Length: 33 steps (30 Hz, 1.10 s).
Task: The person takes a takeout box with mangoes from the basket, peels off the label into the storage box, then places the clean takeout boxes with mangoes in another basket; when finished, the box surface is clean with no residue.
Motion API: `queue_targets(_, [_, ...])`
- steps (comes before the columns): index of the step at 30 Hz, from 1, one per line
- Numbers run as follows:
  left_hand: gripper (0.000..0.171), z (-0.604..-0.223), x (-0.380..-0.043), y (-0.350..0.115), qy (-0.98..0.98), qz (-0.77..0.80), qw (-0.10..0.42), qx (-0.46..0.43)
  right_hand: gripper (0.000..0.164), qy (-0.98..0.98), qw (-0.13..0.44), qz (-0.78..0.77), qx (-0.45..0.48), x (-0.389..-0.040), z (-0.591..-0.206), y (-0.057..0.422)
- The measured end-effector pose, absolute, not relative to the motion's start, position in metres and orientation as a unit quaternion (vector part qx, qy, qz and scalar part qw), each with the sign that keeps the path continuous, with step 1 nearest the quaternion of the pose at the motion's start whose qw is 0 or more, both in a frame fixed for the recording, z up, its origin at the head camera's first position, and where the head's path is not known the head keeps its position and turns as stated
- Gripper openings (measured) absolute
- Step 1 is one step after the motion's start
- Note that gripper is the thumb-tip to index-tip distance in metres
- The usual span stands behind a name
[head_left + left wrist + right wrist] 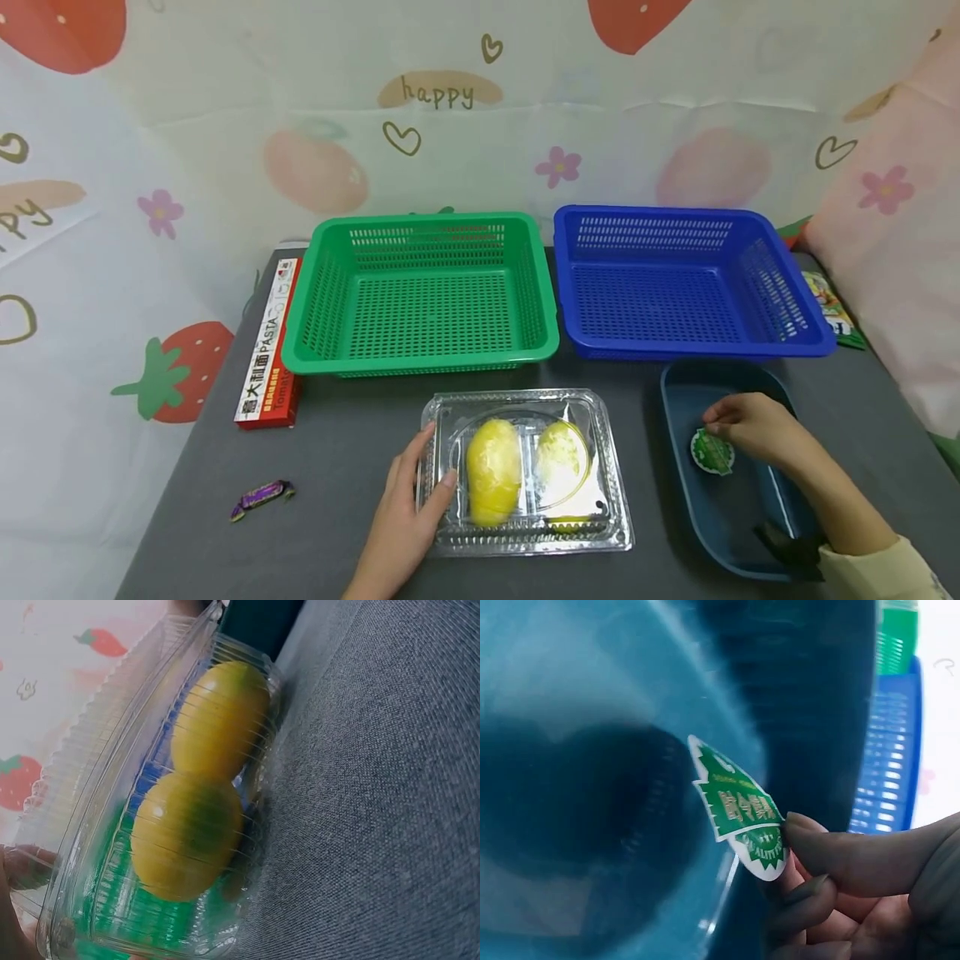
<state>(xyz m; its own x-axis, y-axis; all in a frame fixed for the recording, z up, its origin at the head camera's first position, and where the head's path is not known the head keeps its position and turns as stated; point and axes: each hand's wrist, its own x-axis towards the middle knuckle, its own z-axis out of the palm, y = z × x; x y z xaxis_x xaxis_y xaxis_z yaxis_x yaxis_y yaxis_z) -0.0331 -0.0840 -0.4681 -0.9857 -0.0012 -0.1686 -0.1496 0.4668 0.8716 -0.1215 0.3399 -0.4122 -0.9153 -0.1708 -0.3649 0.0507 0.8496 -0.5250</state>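
Note:
In the head view my left hand point(408, 500) rests at the left side of a clear plastic clamshell box point(528, 542), thumb over the lid and fingers along the edge. Inside lie two yellow fruits, one point(492, 473) on the left and another point(558, 458) under glare; both show in the left wrist view, their skin point(217, 720) tinged green. My right hand point(753, 425) reaches into a dark blue tray point(693, 508). Thumb and finger pinch a green-and-white fruit sticker point(739, 806) by its edge, printed with gold characters and held over the tray floor.
Behind stand a green basket point(431, 312) and a blue basket point(648, 300). A red pasta box point(273, 358) lies left of the green one, with a purple-wrapped candy point(262, 496) nearer. A green packet point(832, 308) sits at the far right. Something black point(787, 546) lies over the tray's near end.

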Motion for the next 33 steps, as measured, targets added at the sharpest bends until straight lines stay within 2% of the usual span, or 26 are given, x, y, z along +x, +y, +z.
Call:
queue_targets(9, [0.060, -0.468, -0.032, -0.084, 0.850, 0.518, 0.076, -0.050, 0.016, 0.945, 0.217, -0.246, -0.013, -0.126, -0.423, 0.338])
queue_targets(23, [0.060, -0.467, -0.033, -0.084, 0.852, 0.516, 0.067, -0.051, 0.020, 0.955, 0.182, -0.230, -0.036, -0.124, -0.419, 0.337])
queue_targets(26, [0.060, -0.467, -0.033, -0.084, 0.851, 0.518, 0.069, -0.053, 0.027, 0.953, 0.184, -0.238, -0.035, -0.124, -0.412, 0.337])
queue_targets(31, [0.060, -0.469, -0.033, -0.083, 0.844, 0.526, 0.079, -0.062, 0.053, 0.935, 0.204, -0.291, -0.013, -0.118, -0.393, 0.346])
queue_targets(33, [0.060, -0.470, -0.033, -0.083, 0.844, 0.527, 0.082, -0.062, 0.057, 0.934, 0.195, -0.300, -0.015, -0.117, -0.385, 0.352])
